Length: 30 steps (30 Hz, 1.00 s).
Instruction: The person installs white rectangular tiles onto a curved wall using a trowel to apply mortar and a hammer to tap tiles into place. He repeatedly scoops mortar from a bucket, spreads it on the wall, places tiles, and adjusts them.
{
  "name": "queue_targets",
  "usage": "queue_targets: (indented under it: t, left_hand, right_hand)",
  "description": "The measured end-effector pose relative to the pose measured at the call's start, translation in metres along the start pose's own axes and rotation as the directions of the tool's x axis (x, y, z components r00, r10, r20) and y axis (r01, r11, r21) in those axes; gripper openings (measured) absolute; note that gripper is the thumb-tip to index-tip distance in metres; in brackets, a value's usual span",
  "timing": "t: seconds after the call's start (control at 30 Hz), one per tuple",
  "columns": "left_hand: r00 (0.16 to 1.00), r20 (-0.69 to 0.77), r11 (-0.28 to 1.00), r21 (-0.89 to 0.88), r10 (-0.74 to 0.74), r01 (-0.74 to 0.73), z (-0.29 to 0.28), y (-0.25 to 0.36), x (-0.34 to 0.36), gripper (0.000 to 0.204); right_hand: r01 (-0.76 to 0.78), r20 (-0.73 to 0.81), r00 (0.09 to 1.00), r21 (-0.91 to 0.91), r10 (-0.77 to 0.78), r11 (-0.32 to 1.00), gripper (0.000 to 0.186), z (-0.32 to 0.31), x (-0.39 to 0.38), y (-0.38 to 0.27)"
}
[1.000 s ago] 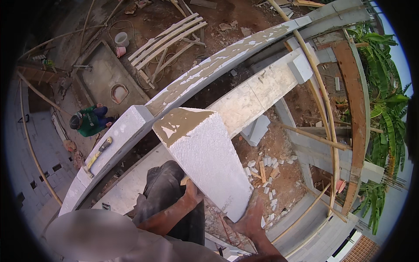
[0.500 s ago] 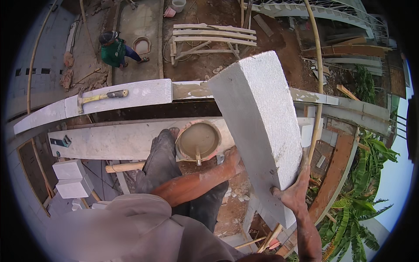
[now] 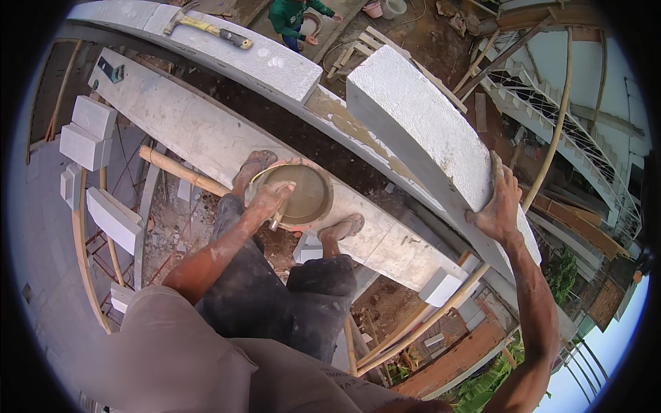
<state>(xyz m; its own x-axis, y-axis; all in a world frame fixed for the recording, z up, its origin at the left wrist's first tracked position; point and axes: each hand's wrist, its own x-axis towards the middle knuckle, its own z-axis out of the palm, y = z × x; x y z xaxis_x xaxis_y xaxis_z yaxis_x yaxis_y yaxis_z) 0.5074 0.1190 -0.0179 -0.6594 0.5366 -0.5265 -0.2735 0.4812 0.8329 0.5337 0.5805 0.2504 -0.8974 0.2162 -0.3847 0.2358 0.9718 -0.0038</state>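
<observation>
My right hand [image 3: 497, 206] grips the near end of a long white lightweight concrete block [image 3: 427, 117], its thumb on the side face and its fingers over the rough top. The block lies along the wall line over a strip of wet mortar [image 3: 351, 124]; whether its underside bears fully on the wall is hidden. My left hand [image 3: 270, 199] reaches over the near rim of a round bucket [image 3: 321, 219] of grey mortar, fingers stretched out. Just below that hand, a tool handle [image 3: 277, 219] sticks out over the rim.
A hammer [image 3: 206, 29] lies on the laid blocks [image 3: 275, 65] to the left. My feet stand on a plank [image 3: 186, 110], with a handsaw [image 3: 110, 70] at its far left. Bamboo poles [image 3: 180, 168] and stacked blocks [image 3: 86, 134] flank it. Below, a person in green [image 3: 288, 17] stands beyond the wall.
The block has gone from tilted up to lying along the wall, my right hand still on it. My left hand has left the block's side for the bucket. My view has turned.
</observation>
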Motion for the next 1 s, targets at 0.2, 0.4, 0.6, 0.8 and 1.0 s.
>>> queue_targets:
  t: [0.2,0.4,0.6,0.8,1.0]
  left_hand:
    - [0.466,-0.722,0.325,0.339,-0.512,0.883,-0.244,-0.156,-0.322,0.039]
    - [0.295,-0.622,0.029,0.4,-0.725,0.916,-0.186,-0.129,-0.501,0.029]
    - [0.518,-0.486,0.235,0.529,-0.705,0.816,-0.121,-0.114,-0.384,0.031]
    - [0.843,-0.435,0.583,0.612,-0.315,0.534,-0.106,-0.043,-0.143,0.035]
    - [0.731,0.246,0.336,0.765,0.637,-0.55,-0.053,0.122,0.125,0.1]
  right_hand:
    - [0.12,-0.002,0.993,-0.021,-0.121,0.992,0.126,0.079,0.07,0.029]
    - [0.172,0.005,0.985,0.02,-0.172,0.985,0.118,0.14,0.096,0.02]
    - [0.187,0.005,0.982,0.08,-0.188,0.979,0.118,0.174,0.098,0.01]
    - [0.242,-0.075,0.969,0.094,-0.235,0.966,0.12,0.195,0.099,0.002]
    - [0.218,-0.102,0.972,0.062,-0.211,0.974,0.121,0.208,0.1,0.001]
